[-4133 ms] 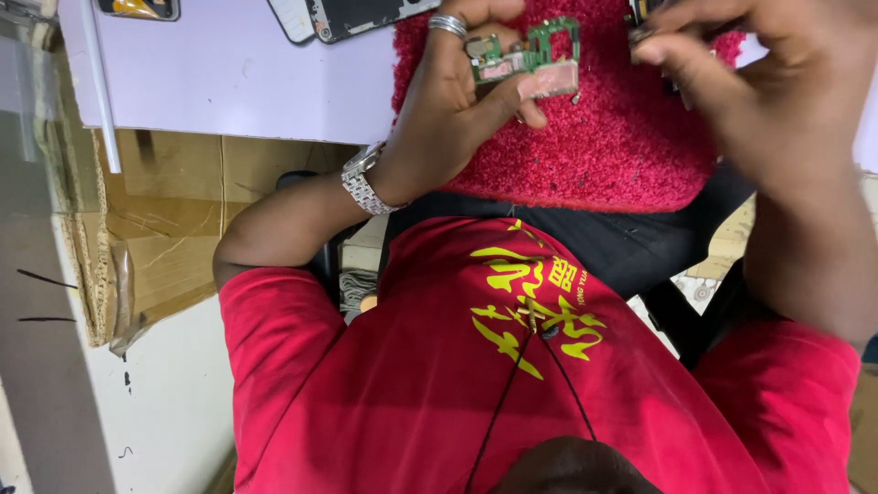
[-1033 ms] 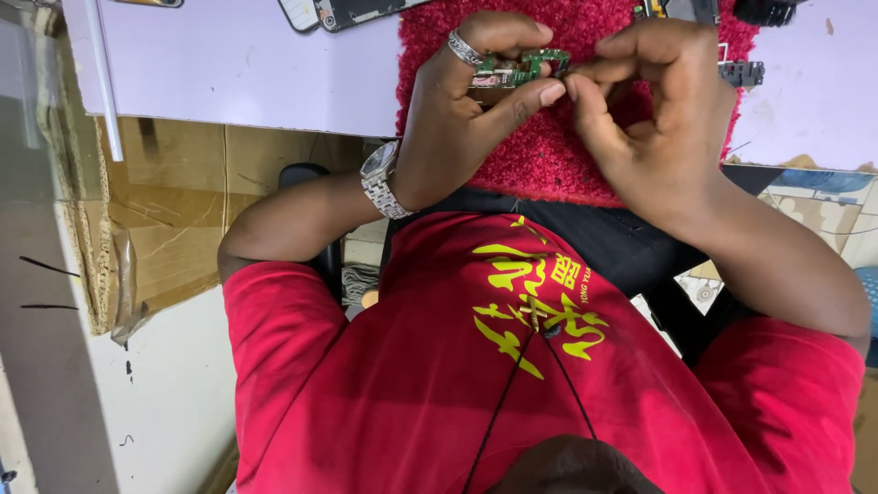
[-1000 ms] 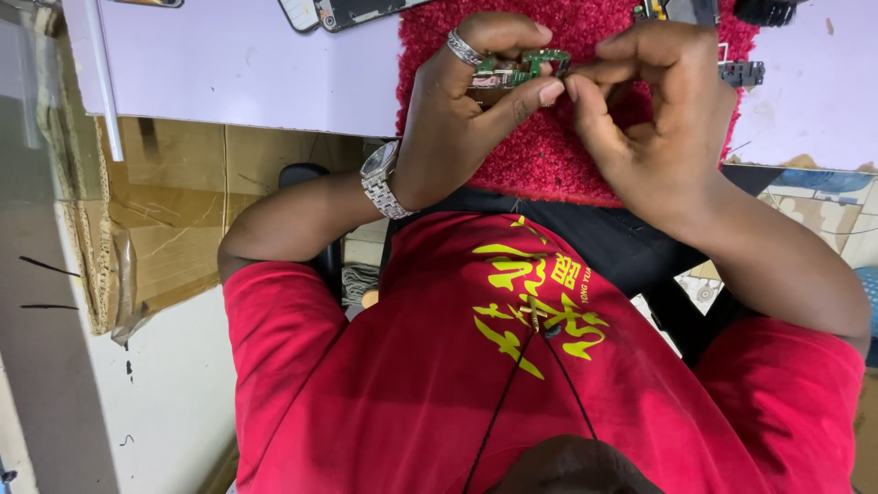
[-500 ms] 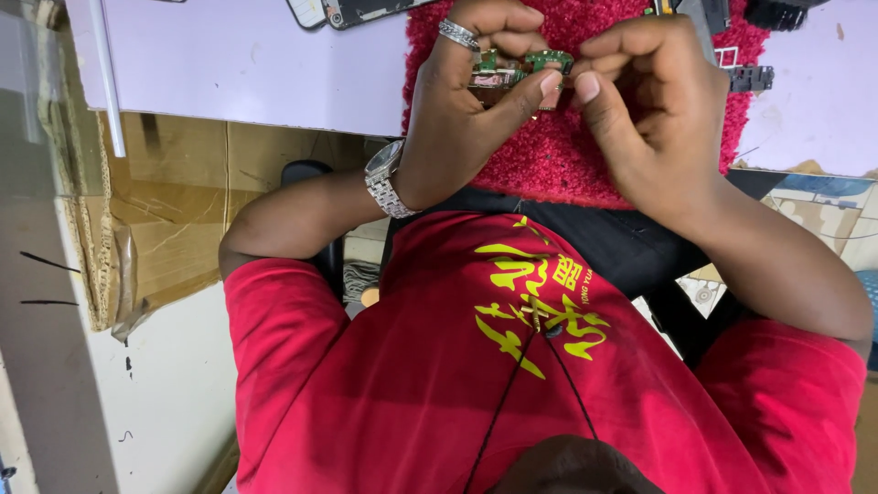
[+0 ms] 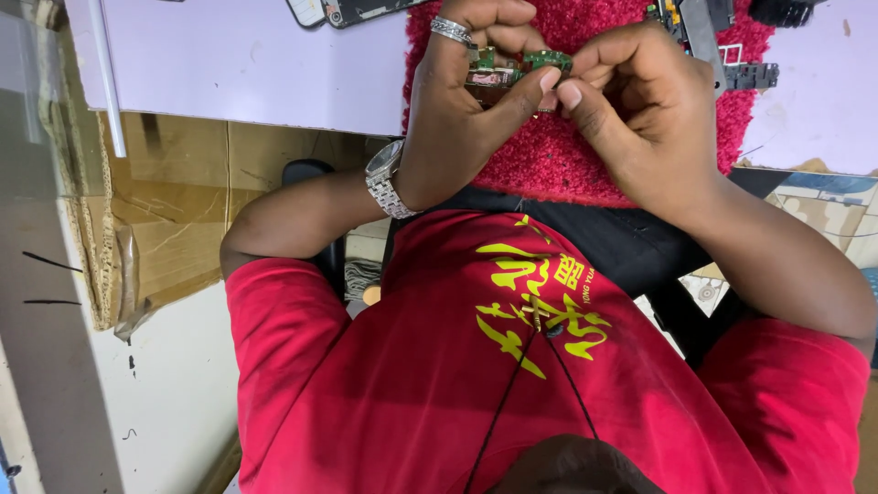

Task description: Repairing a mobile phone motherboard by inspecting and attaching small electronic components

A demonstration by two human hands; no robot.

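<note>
My left hand (image 5: 462,110), with a ring and a metal wristwatch, pinches a small green circuit board (image 5: 517,66) between thumb and fingers above a red fuzzy mat (image 5: 567,155). My right hand (image 5: 640,110) meets it from the right, its fingertips pressed against the board's right end. Both hands hover close together over the mat at the top middle of the head view. Most of the board is hidden by my fingers.
A white tabletop (image 5: 247,69) carries an opened phone body (image 5: 352,11) at the top. Small dark metal parts (image 5: 722,41) lie on the mat's right side. Cardboard (image 5: 174,220) stands under the table at left. My red shirt fills the lower view.
Since four seconds ago my right hand moved left to meet the board in my left hand. Over the last second both hands stayed together, shifting slightly upward in the view.
</note>
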